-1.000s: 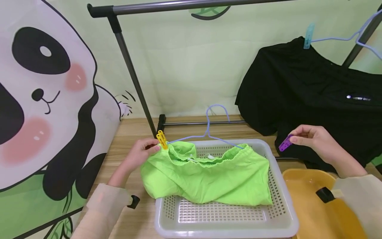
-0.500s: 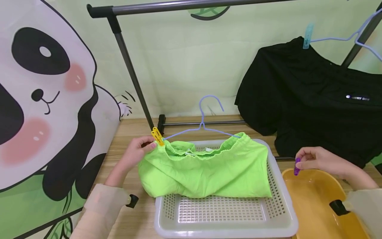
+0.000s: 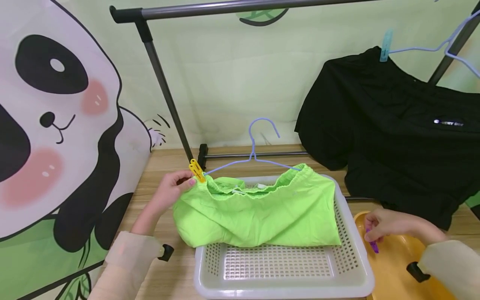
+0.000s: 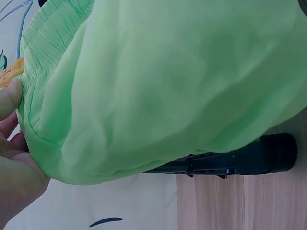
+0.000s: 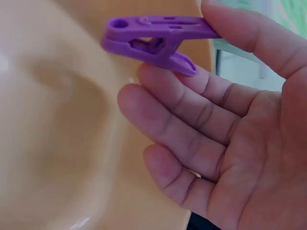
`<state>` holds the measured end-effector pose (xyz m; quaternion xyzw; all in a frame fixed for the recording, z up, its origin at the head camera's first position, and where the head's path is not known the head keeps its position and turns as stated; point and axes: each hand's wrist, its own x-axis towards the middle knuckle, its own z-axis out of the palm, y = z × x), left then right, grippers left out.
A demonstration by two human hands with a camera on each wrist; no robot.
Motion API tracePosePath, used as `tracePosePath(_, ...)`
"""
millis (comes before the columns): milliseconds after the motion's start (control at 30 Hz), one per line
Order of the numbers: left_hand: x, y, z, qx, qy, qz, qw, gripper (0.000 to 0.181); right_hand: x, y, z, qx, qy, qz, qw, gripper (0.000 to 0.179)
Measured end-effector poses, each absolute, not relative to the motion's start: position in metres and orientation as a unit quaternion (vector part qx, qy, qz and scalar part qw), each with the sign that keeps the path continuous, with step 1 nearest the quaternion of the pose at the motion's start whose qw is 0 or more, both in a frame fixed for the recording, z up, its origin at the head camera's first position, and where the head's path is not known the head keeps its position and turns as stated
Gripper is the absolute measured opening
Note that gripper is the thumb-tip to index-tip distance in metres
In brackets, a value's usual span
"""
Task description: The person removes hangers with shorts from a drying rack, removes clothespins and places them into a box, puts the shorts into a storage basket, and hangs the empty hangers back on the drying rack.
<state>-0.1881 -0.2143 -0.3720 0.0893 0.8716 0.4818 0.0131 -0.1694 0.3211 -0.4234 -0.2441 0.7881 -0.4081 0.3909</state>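
The left hand [image 3: 171, 191] is pinching the waistband of green shorts [image 3: 258, 221] beside a yellow clothespin [image 3: 197, 171], the shorts and lavender hanger [image 3: 253, 151] partly blocking the white basket [image 3: 285, 293], while the right hand [image 3: 391, 225] is pinching a purple clothespin [image 5: 160, 31] over an orange basin [image 3: 397, 266], black shorts [image 3: 393, 121] hanging behind.

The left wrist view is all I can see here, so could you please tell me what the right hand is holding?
Observer: The right hand is pinching a purple clothespin.
Operator: Thank you; and what stands below the green garment, towards its other side?
Observer: The head view shows a white perforated basket there.
Operator: Is the blue hanger hooked onto anything, please?
Observer: No, it is unhooked and sits below the gray top rail.
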Motion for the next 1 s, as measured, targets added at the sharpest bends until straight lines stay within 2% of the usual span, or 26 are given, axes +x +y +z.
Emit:
tracePosePath(300,-0.188,-0.217,-0.374,0.088,0.871,0.482,0.009,0.023,-0.164,0.316,-0.439,-0.229,0.802,-0.381,0.398,0.028)
tracePosePath(533,-0.187,-0.215,-0.371,0.091,0.872,0.481,0.009,0.021,-0.158,0.307,-0.443,-0.141,0.875,-0.278,0.372,0.026)
tracePosePath(800,-0.185,-0.214,-0.369,0.094,0.874,0.477,0.007,0.023,-0.158,0.3,-0.451,-0.067,0.899,-0.196,0.386,0.024)
tracePosePath(1000,-0.184,-0.214,-0.366,0.101,0.875,0.473,0.003,0.022,-0.159,0.3,-0.456,-0.036,0.9,-0.185,0.394,0.029)
